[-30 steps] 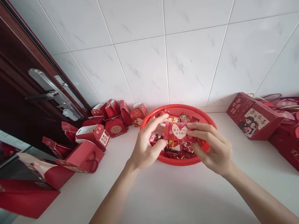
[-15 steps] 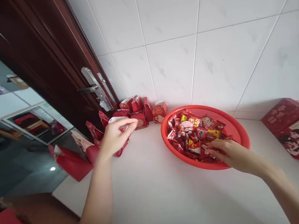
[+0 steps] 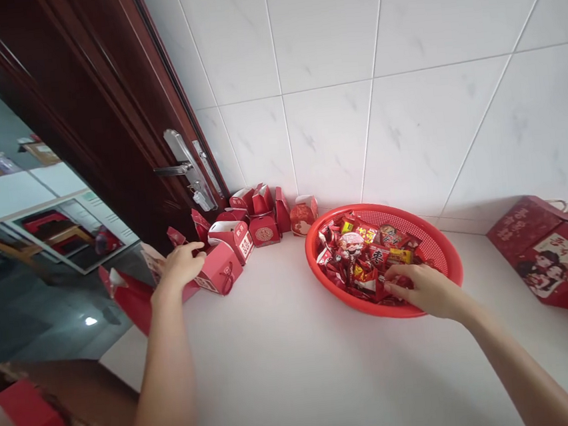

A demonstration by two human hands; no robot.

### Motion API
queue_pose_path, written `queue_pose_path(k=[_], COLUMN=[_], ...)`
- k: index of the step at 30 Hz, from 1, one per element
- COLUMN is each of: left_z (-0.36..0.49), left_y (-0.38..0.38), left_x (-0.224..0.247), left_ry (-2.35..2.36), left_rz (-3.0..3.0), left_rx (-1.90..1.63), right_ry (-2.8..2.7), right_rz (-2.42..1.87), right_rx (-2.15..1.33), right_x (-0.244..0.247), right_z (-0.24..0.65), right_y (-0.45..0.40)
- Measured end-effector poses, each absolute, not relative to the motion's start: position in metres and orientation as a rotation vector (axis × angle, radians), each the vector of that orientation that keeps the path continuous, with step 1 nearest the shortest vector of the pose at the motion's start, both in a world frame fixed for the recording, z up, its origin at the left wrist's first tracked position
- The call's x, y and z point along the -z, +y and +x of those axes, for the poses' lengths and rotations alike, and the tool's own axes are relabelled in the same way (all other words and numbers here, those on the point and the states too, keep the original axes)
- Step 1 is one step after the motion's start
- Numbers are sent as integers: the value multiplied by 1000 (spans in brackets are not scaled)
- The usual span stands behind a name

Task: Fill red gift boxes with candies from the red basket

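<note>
Left hand (image 3: pixel 181 270) is over the small red boxes (image 3: pixel 265 231), fingers bent, grip unclear; right hand (image 3: pixel 422 288) curls at shiny wrapped candies (image 3: pixel 352 243), hold unclear, inside the perforated plastic basket (image 3: pixel 368 308) on the table (image 3: pixel 299 365). One wrapper (image 3: pixel 377 255) reads 枣! Cartoon couple on the large box (image 3: pixel 516 227), right; dark door (image 3: pixel 104 123), left.

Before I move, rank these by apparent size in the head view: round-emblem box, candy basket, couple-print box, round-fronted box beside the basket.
1. Candy basket
2. Couple-print box, partly out of view
3. Round-emblem box and round-fronted box, too alike to rank
</note>
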State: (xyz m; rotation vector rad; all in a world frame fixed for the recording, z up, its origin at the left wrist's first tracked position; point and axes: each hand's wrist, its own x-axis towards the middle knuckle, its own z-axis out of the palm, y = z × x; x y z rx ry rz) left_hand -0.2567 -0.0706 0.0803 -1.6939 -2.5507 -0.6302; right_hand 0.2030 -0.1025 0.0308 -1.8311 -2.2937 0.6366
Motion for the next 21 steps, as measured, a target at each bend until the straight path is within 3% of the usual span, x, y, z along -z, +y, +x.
queue_pose_path(k=[6,14,21], left_z=[-255,-212,-162], left_y=[-68,-88,-99], left_x=[-73,-87,-70], left_ry=[-2803,-2662,-2417], left_rz=[-1854,-2016,-2484], left_rx=[634,480,491], right_ry=[-2253,-2176,-1927], right_rz=[-1869,-1681,-1355], right_rx=[-592,-465,-516], right_x=[-29,-23,-25], right_z=[201,204,190], right_y=[-103,-101,-113])
